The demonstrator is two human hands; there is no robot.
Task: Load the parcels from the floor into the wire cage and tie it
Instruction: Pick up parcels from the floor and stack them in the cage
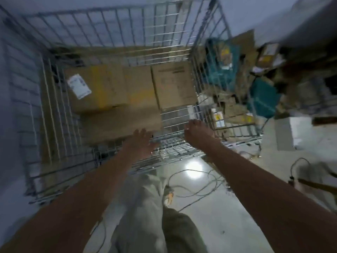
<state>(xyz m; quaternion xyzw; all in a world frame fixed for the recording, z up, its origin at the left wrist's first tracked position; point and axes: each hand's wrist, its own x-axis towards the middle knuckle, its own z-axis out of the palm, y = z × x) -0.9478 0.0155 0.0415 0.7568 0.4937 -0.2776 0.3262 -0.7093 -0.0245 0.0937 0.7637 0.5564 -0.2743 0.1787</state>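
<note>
the person stood over the wire cage (113, 42), both bare arms stretched out toward its near side. the left grip (141, 141) was spread, fingers straight and apart, palm down over the near edge of the cage, just above the closest cardboard parcel (120, 123); i could not tell whether it touched the box or the wire. the right grip (196, 131) had its fingers curled over at the top of the low wire panel (175, 125) on the cage's near right side, but the blur hid whether they were truly clamped on the wire.

inside the cage, the parcels lay flat on its floor. a large box with a white label (79, 86) sat toward the far left corner, another plain box (173, 86) filled the far right corner, and the closest one ran along the near edge right beneath the left grip. all three were packed against each other.

beyond the cage's right wall stood a second wire cage (237, 132), heaped with brown boxes and teal bags (262, 98). on the pale floor (237, 207) near the person's grey trousers (145, 207), thin cables (197, 193) trailed loosely, and a bright lamp reflection (193, 169) shone just beside the cage's near right corner.
</note>
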